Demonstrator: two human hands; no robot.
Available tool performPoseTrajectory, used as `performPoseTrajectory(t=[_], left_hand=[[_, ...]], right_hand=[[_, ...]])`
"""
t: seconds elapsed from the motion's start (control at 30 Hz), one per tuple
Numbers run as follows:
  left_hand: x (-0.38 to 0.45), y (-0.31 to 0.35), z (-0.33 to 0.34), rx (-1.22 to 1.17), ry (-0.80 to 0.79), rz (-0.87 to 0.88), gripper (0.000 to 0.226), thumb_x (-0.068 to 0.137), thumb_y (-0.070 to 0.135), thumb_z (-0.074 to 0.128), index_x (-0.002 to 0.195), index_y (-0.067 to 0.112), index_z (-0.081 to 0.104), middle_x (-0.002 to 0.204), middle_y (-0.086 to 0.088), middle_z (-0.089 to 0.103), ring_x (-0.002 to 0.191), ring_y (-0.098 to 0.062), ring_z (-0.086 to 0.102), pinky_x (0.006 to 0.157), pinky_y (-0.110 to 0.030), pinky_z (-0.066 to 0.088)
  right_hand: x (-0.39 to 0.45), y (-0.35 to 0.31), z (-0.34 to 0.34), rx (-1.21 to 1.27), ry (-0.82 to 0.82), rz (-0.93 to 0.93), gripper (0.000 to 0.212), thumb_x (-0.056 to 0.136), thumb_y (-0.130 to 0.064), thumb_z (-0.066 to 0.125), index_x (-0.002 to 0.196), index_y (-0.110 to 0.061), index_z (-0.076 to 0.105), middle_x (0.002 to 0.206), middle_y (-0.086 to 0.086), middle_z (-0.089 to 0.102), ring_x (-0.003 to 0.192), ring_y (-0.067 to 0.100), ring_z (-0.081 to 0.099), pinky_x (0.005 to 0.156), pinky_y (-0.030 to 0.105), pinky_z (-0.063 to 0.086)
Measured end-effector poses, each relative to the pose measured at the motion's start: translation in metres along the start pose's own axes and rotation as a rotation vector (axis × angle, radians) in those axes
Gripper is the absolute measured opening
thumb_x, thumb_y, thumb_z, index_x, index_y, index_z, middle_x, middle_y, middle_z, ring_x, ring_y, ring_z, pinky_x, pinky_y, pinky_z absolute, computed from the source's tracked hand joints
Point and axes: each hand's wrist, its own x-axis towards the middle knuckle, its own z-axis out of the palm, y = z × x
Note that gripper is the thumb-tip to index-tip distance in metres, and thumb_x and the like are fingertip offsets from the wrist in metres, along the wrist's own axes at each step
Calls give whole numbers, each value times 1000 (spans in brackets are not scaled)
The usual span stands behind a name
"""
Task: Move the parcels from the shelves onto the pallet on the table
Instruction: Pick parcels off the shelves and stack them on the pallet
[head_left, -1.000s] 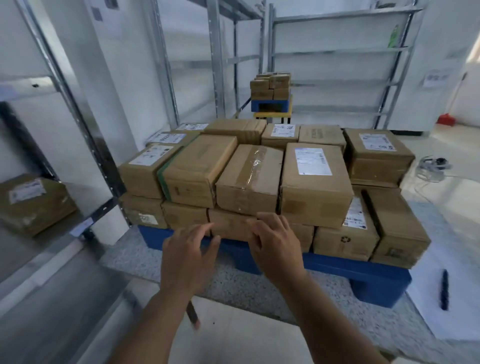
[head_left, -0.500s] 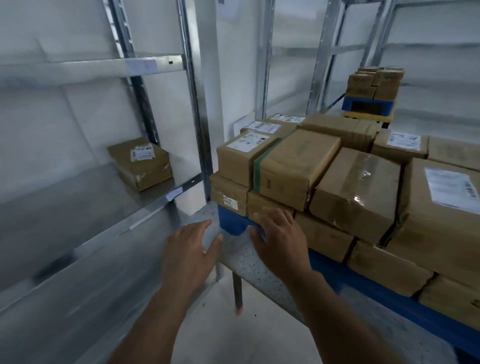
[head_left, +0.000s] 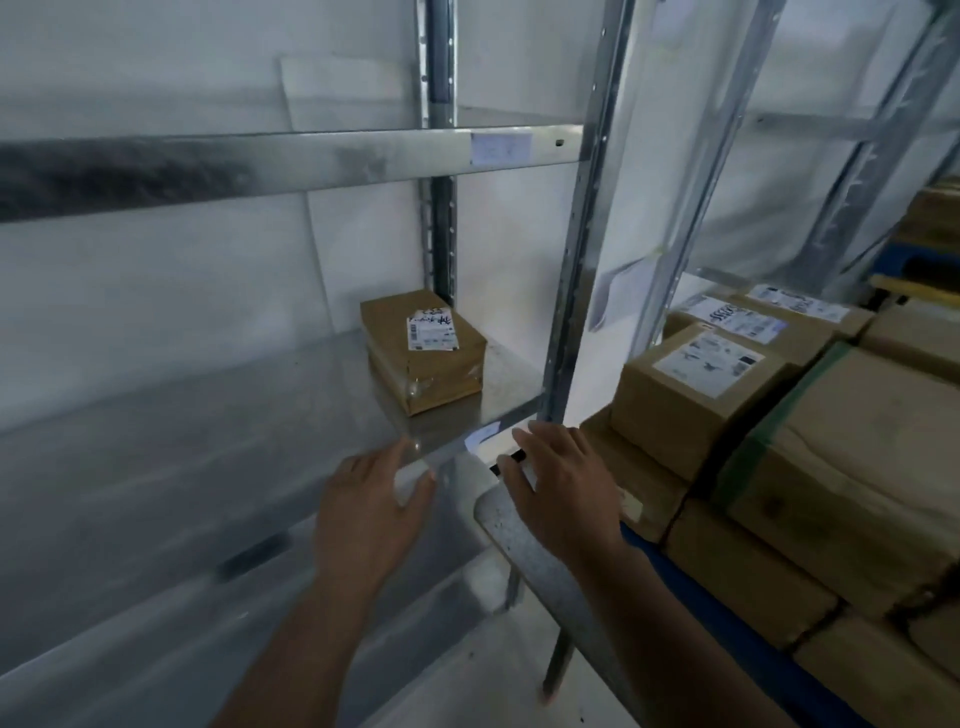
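Metal shelf with a single brown parcel standing at its far right corner, close against the rear upright; a white label lies on the parcel's top face. To the right, the blue pallet on the speckled table carries stacked parcels in two layers, reaching to the pallet's left edge.

Compared with half a second earlier, the view has swung left: the shelf parcel now lies near the centre of the frame and appears larger, while the loaded pallet has slid to the right margin. Both hands have risen from the table's corner toward the shelf's front edge.

Left hand: fingers extended and slightly spread, palm down, in front of the shelf's front edge, holding nothing. Right hand: fingers likewise extended and spread, over the table's near left corner beside the front upright, holding nothing. Whether either hand touches a surface cannot be told. Neither hand touches the shelf parcel.
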Motion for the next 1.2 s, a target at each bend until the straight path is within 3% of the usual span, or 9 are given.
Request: performPoseTrajectory(t=[0.17,0.3,0.4,0.47,0.6,0.73,0.97,1.07,1.2], left_hand=[[58,-40,-1,7,-10,-38,60,82,56,41,119,13,61,112,-11,67,99,-32,61,83,-38,48],[96,-63,5,24,9,-42,68,81,57,36,121,8,60,112,-15,67,99,-35,62,81,-39,49],[124,-68,10,23,-44,-120,80,78,65,28,134,12,48,130,-13,57,117,-32,51,93,-38,43],[141,-66,16,22,-76,-156,74,85,65,35,141,17,38,139,-9,49,126,-28,42,99,-36,37],[166,-60,27,11,-107,-207,62,93,52,39,146,22,27,145,-5,40,131,-24,35,101,-35,34],[184,-57,41,8,-163,-284,64,93,55,36,147,23,23,147,-4,37,133,-23,34,102,-37,35],[216,-53,69,-91,-309,-457,63,91,64,30,140,24,35,139,-7,48,120,-26,50,98,-42,43],[219,-50,73,-145,-365,-475,56,94,58,32,138,23,38,135,-7,52,119,-27,52,96,-38,41],[218,-50,67,-296,-374,-534,50,96,45,41,141,25,36,140,-3,48,125,-24,47,100,-35,37]], right_hand=[[66,-19,41,13,-4,-31,45,87,-40,43,104,-7,69,102,10,70,91,27,66,70,35,55],[105,-19,68,-4,-4,-21,30,86,-29,57,102,-6,68,99,10,70,88,26,65,66,34,54],[126,-8,84,-28,-8,-18,29,83,-21,67,106,-5,67,101,11,70,90,28,65,65,32,53],[139,2,92,-37,-23,-14,32,83,-18,68,111,-3,65,104,14,69,94,31,64,68,34,53],[165,18,105,-35,-84,61,38,92,-21,58,125,-3,56,120,17,62,109,32,57,78,37,50],[192,28,117,46,-190,173,40,98,-31,45,131,-10,47,129,12,54,116,26,50,84,35,45],[229,43,142,236,-401,404,38,100,-35,32,116,-8,52,110,13,60,97,27,57,81,37,46],[233,44,150,317,-429,465,24,99,-28,34,103,-10,49,94,8,61,78,20,57,68,33,45],[230,42,146,463,-479,558,11,96,-20,41,101,-12,37,84,2,56,66,13,55,57,28,47]])
